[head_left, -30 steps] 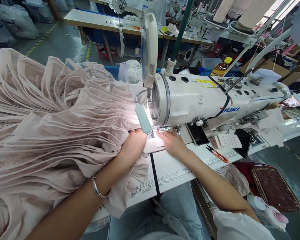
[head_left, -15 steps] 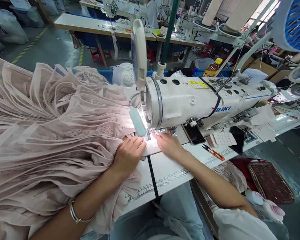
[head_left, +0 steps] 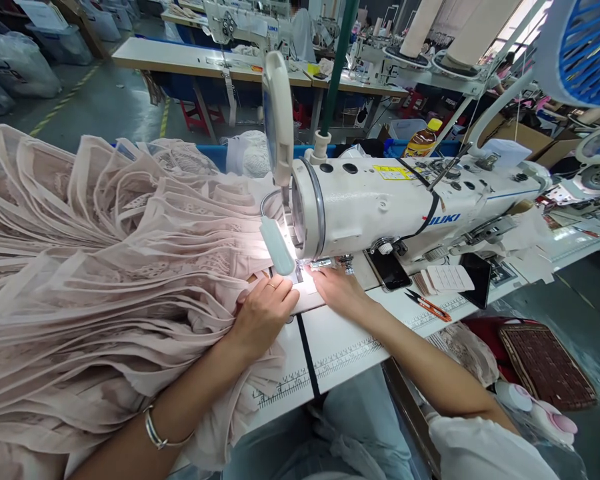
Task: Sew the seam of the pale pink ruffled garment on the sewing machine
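A big heap of pale pink pleated fabric fills the left of the sewing table. My left hand lies on its edge just left of the needle, fingers curled and pressing the cloth down. My right hand rests flat on the table right of the needle, fingertips on a small pale piece under the presser foot. A white sewing machine stands over both hands, and its lamp lights the needle area.
Orange thread snips, a stack of paper tags and two dark phones lie right of my hands. A woven mat sits low on the right. Other sewing stations stand behind.
My left hand has slid back toward me along the fabric edge and then forward a little. My right hand has stayed at the presser foot. My head has shifted slightly.
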A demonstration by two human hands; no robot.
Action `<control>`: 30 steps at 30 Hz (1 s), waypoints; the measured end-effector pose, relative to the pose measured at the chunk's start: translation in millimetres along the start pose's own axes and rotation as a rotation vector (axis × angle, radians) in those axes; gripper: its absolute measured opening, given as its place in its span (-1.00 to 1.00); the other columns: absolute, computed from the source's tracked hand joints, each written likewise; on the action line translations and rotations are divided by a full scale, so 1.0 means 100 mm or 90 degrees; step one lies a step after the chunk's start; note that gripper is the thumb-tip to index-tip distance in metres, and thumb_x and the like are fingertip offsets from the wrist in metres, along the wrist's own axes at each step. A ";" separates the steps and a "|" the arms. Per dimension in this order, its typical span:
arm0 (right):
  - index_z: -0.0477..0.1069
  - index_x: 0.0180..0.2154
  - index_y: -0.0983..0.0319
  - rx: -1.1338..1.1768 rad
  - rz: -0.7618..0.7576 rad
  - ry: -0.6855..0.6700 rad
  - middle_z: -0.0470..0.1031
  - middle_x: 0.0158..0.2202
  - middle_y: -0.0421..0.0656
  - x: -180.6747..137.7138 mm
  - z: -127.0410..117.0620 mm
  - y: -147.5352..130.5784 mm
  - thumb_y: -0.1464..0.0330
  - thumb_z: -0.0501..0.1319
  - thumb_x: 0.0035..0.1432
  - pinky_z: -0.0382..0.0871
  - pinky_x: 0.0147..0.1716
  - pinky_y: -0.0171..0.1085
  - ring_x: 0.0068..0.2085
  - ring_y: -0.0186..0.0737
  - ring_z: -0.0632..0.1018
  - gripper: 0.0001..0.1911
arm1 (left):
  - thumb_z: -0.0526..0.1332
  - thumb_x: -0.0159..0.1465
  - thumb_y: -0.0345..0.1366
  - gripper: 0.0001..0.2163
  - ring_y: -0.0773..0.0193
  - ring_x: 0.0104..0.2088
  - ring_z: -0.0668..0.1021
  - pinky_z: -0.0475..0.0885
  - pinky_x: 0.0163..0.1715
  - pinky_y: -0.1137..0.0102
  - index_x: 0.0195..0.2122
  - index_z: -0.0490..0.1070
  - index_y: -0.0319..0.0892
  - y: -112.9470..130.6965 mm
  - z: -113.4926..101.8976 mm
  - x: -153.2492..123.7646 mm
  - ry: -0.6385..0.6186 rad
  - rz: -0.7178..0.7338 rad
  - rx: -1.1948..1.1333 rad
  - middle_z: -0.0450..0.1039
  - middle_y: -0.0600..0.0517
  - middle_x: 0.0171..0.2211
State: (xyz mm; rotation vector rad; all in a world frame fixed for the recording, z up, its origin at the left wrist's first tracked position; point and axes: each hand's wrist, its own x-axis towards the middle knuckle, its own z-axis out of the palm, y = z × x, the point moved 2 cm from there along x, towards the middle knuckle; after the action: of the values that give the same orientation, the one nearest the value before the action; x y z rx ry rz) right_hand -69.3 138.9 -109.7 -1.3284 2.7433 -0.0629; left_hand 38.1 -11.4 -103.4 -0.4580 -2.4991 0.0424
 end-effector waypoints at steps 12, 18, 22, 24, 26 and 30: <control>0.50 -0.01 0.22 -0.030 0.019 0.043 0.56 -0.18 0.01 0.04 0.10 0.01 0.54 -0.06 0.35 0.37 -0.03 -0.12 -0.10 -0.02 0.52 -0.60 | -0.05 0.37 -0.60 -0.67 0.19 -0.40 0.33 0.19 -0.37 0.32 -0.46 0.28 -0.11 0.00 -0.03 0.02 0.009 -0.008 -0.004 0.29 0.04 -0.48; 0.43 0.12 0.18 0.008 0.028 0.071 0.56 0.02 -0.03 0.09 0.12 0.17 0.60 -0.08 0.31 0.28 0.13 -0.08 0.08 -0.08 0.48 -0.50 | 0.03 0.38 -0.54 -0.71 0.21 -0.40 0.35 0.24 -0.36 0.33 -0.47 0.27 -0.12 0.00 0.01 0.01 0.023 -0.024 -0.037 0.31 0.04 -0.49; 0.40 0.11 0.23 0.033 -0.117 0.121 0.55 -0.01 -0.01 0.02 0.16 0.04 0.24 0.03 0.44 0.33 0.05 -0.09 -0.02 -0.09 0.50 -0.65 | 0.05 0.40 -0.44 -0.73 0.21 -0.40 0.38 0.28 -0.36 0.34 -0.47 0.21 -0.09 -0.02 0.05 -0.01 0.006 -0.063 -0.082 0.30 0.07 -0.49; 0.44 -0.04 0.25 0.023 -0.281 0.148 0.54 -0.09 -0.02 -0.01 0.18 -0.12 0.05 0.11 0.38 0.33 0.03 -0.09 -0.06 -0.09 0.49 -0.58 | 0.06 0.39 -0.41 -0.75 0.22 -0.42 0.38 0.29 -0.39 0.35 -0.46 0.18 -0.08 -0.03 0.07 -0.02 0.003 -0.076 -0.139 0.29 0.07 -0.49; 0.44 -0.11 0.22 -0.010 -0.381 0.183 0.52 -0.17 -0.07 -0.02 0.20 -0.23 0.08 0.06 0.42 0.32 0.00 -0.11 -0.08 -0.12 0.47 -0.64 | 0.07 0.32 -0.43 -0.79 0.22 -0.44 0.37 0.29 -0.43 0.35 -0.46 0.15 -0.07 -0.04 0.11 -0.03 0.002 -0.081 -0.198 0.28 0.07 -0.49; 0.45 -0.15 0.19 -0.067 -0.416 0.201 0.51 -0.20 -0.13 -0.03 0.20 -0.30 0.44 -0.07 0.47 0.29 -0.05 -0.20 -0.09 -0.22 0.45 -0.68 | 0.06 0.15 -0.52 -0.81 0.21 -0.44 0.37 0.29 -0.44 0.35 -0.48 0.11 -0.06 -0.04 0.16 -0.03 -0.031 -0.095 -0.218 0.27 0.07 -0.50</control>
State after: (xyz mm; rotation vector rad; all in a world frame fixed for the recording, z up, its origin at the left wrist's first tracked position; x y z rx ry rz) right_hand -42.3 122.6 -127.2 -2.3669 2.4215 -0.1872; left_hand 29.9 -15.4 -118.2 -0.4089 -2.5888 -0.4432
